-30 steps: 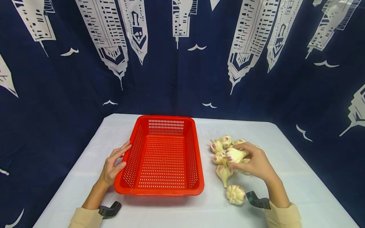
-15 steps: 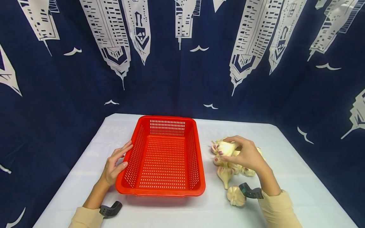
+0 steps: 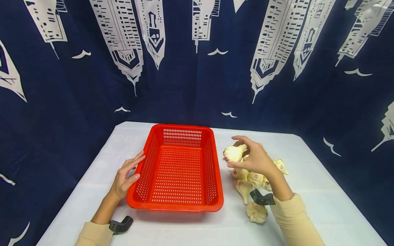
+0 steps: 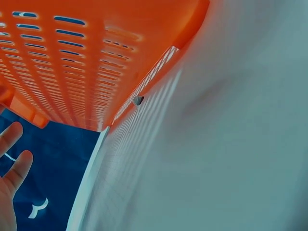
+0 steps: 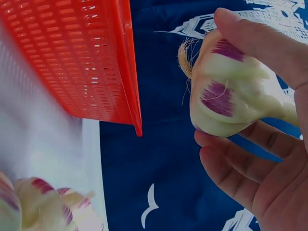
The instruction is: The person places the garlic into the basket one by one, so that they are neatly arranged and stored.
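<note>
My right hand [image 3: 253, 158] pinches a garlic bulb [image 3: 234, 153] between thumb and fingers, just right of the red basket's far right side. In the right wrist view the held bulb [image 5: 231, 89] shows purple patches and a tuft of dry roots. The red perforated basket [image 3: 221, 201] stands on the white table, nothing lying in it. My left hand [image 3: 124, 177] rests with extended fingers at the basket's left rim. Under and behind the right hand lie several more garlic bulbs [image 3: 244, 188], partly hidden by it.
One garlic bulb [image 3: 257, 212] lies apart, nearer the front of the white table [image 3: 172, 229]. A dark blue cloth [image 3: 197, 89] with white building prints hangs behind and beside the table. Each wrist carries a black strap-on device [image 3: 121, 224].
My right hand has lifted the garlic bulb from the pile and carried it left and away from me, towards the basket. The left hand has stayed at the basket's rim.
</note>
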A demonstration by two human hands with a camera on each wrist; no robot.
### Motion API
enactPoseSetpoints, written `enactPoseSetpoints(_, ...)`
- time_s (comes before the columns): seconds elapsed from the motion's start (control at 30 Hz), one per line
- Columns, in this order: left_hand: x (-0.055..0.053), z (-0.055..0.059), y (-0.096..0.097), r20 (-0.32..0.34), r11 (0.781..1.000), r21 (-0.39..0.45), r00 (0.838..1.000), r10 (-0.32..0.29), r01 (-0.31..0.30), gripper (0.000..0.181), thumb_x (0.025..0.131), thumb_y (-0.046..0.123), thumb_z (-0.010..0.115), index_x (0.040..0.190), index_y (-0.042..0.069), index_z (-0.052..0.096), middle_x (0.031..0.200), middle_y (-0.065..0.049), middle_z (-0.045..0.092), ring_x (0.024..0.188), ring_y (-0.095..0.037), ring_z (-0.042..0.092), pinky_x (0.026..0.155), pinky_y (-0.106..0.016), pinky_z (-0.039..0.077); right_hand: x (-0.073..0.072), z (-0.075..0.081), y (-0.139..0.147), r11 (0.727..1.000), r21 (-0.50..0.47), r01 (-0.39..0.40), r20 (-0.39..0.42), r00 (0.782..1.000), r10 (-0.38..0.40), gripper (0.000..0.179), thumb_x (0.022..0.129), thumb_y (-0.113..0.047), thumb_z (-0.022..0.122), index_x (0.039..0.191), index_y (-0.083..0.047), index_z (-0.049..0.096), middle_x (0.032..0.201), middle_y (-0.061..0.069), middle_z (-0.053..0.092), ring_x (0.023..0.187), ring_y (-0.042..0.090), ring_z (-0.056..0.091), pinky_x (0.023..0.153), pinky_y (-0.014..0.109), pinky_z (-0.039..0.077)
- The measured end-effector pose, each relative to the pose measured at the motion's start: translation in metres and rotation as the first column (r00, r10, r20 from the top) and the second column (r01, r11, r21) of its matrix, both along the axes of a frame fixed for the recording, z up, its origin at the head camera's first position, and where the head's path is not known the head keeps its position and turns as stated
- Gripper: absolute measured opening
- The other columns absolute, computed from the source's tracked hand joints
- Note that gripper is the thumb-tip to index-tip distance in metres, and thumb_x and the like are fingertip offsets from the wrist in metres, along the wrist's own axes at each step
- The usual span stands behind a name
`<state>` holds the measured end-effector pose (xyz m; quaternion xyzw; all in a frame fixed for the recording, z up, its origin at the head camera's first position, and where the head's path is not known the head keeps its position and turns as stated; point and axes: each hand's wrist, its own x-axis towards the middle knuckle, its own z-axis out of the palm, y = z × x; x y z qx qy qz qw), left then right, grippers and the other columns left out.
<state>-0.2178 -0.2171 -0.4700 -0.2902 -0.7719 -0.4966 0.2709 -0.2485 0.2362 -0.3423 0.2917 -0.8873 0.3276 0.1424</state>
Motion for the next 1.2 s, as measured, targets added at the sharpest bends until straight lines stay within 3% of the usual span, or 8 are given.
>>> enactPoseSetpoints(0.37,0.001,-0.001,0.002,-0.01,1.0,-0.007,1.0,0.009,-0.009,0.058,0.078,0.007,0.051,0.135,-0.003,0.057,0.146,-0.02,0.048,0.116,-0.018,0.049,0.086,-0.027,0.038,-0.009,0.0,-0.021,0.998,-0.057,0.002,0.001,1.0,-0.002,0.055,0.06,-0.024,0.095,0.105,-0.011,0.065,0.094,0.001,0.07,0.079,0.018,0.065,0.073,0.044,0.056)
enactPoseSetpoints(0.57,0.003,-0.001,0.004,-0.015,1.0,-0.01,1.0,0.012,-0.012,0.057,0.078,0.008,0.051,0.134,-0.003,0.057,0.146,-0.02,0.048,0.116,-0.019,0.049,0.085,-0.028,0.038,-0.017,0.001,-0.034,0.997,-0.061,-0.048,-0.026,0.999,0.046,0.048,0.063,-0.024,0.094,0.101,-0.011,0.068,0.094,-0.004,0.069,0.081,0.015,0.062,0.073,0.032,0.053)
enactPoseSetpoints(0.8,0.002,-0.004,0.005,-0.018,0.999,0.033,1.0,-0.006,0.007,0.057,0.078,0.005,0.049,0.133,-0.006,0.057,0.146,-0.022,0.048,0.114,-0.016,0.049,0.084,-0.025,0.037,-0.022,0.008,-0.046,0.994,-0.078,-0.079,-0.073,0.995,0.073,0.036,0.069,-0.025,0.089,0.084,-0.011,0.059,0.077,-0.002,0.059,0.078,0.016,0.059,0.073,0.038,0.052)
enactPoseSetpoints(1.0,0.001,-0.006,0.008,-0.025,0.996,0.088,0.999,-0.023,0.025,0.056,0.078,0.004,0.047,0.131,-0.011,0.056,0.144,-0.027,0.046,0.113,-0.014,0.049,0.083,-0.024,0.036,-0.023,0.013,-0.057,0.99,-0.101,-0.103,-0.051,0.994,0.098,0.035,0.071,-0.024,0.087,0.092,-0.009,0.063,0.083,0.0,0.061,0.083,0.02,0.059,0.076,0.041,0.053)
enactPoseSetpoints(1.2,0.001,-0.006,0.01,-0.029,0.995,0.097,1.0,-0.011,0.014,0.056,0.078,0.006,0.046,0.13,-0.01,0.057,0.144,-0.027,0.047,0.112,-0.014,0.048,0.083,-0.024,0.036,-0.024,0.018,-0.068,0.993,-0.087,-0.077,0.028,0.996,0.08,0.046,0.071,-0.027,0.087,0.105,-0.005,0.066,0.095,0.005,0.068,0.084,0.024,0.065,0.071,0.046,0.055)
